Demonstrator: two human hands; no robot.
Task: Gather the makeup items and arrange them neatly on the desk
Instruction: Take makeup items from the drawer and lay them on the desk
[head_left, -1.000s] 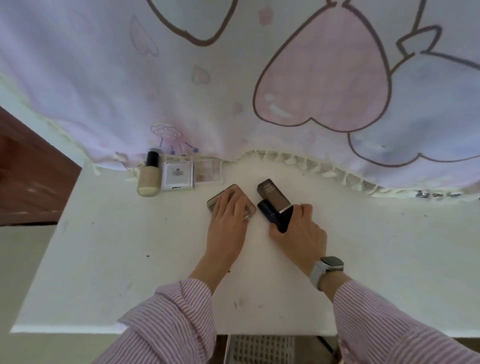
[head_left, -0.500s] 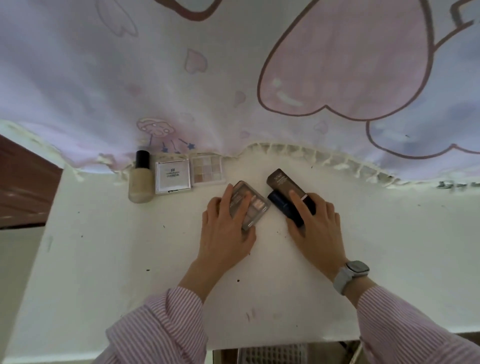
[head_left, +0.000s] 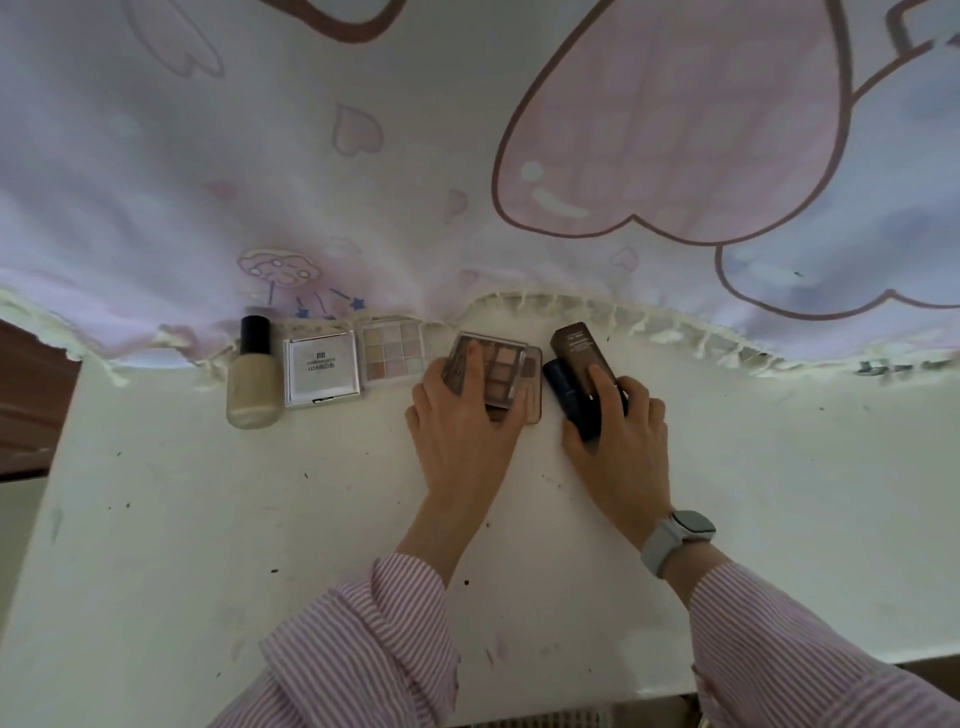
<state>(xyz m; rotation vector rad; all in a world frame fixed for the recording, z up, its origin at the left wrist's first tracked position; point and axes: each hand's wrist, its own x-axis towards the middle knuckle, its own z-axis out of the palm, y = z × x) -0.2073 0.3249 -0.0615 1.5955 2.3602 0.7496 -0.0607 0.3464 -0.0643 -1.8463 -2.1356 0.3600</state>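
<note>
curtain (head_left: 467, 156): pink hearts, fringed hem | wristwatch (head_left: 675, 540): grey band | sleeves (head_left: 374, 644): pink-striped
</note>
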